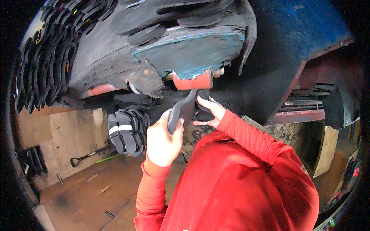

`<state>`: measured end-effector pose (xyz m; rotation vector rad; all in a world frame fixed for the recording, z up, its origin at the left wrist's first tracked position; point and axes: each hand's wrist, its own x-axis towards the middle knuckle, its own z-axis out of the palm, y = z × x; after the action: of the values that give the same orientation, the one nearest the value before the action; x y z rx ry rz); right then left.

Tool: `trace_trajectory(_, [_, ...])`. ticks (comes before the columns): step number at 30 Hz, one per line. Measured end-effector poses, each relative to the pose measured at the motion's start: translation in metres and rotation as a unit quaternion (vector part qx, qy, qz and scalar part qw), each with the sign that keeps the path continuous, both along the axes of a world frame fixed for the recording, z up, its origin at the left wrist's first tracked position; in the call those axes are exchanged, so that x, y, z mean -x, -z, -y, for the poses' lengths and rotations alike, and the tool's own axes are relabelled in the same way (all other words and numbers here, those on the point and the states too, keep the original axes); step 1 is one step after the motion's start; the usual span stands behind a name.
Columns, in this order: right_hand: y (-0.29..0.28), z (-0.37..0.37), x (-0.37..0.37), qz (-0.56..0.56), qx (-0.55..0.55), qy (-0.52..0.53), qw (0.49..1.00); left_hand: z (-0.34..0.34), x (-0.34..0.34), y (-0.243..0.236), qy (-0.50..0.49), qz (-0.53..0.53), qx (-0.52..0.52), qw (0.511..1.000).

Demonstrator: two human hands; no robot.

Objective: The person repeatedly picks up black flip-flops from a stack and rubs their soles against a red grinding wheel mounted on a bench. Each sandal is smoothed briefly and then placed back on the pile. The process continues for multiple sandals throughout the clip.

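A dark grey foam slipper sole (178, 111) is held on edge between my two hands, below the machine. My left hand (165, 139) grips its near end, thumb on the right side and fingers on the left. Around the far end my right hand (211, 109) is closed, its fingertips partly hidden by the sole. Directly above that end sits a red sanding drum (192, 81), partly covered by a ragged blue-grey flap (192, 54). The sole's far tip meets the drum's lower edge in view; whether they touch, I cannot tell.
Black soles (162, 19) lie on the machine's dusty grey top (100, 54). Many more soles (48, 57) are stacked at far left. A bundle of slippers with a white band (125, 129) stands left of my left hand. A long-handled tool (88, 156) lies by the wooden wall.
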<state>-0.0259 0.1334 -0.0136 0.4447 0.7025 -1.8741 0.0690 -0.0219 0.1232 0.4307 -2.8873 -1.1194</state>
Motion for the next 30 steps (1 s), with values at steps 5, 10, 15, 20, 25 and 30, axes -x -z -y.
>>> trace_trajectory(5, [-0.006, 0.000, -0.023, 0.001, 0.005, 0.023, 1.000, -0.015, -0.062, -0.029, -0.045, -0.001, 0.022, 0.999])
trace_trajectory(10, [0.010, -0.001, -0.012, -0.063, 0.039, 0.005, 0.997, -0.043, -0.029, -0.043, -0.034, -0.045, 0.009, 0.998])
trace_trajectory(15, [0.034, -0.003, 0.013, -0.063, 0.010, -0.004, 0.998, -0.030, 0.014, 0.009, -0.010, -0.028, -0.013, 0.999])
trace_trajectory(20, [0.033, -0.005, -0.024, -0.127, 0.048, 0.036, 0.990, -0.028, -0.102, 0.038, -0.071, -0.053, -0.053, 0.995])
trace_trajectory(25, [0.036, -0.012, -0.035, -0.503, -0.203, -0.072, 0.837, -0.021, -0.143, 0.097, -0.121, 0.027, -0.218, 0.968])
trace_trajectory(30, [0.053, -0.016, -0.022, -0.689, -0.199, -0.129, 0.685, -0.009, -0.057, 0.124, -0.064, -0.086, -0.274, 0.956])
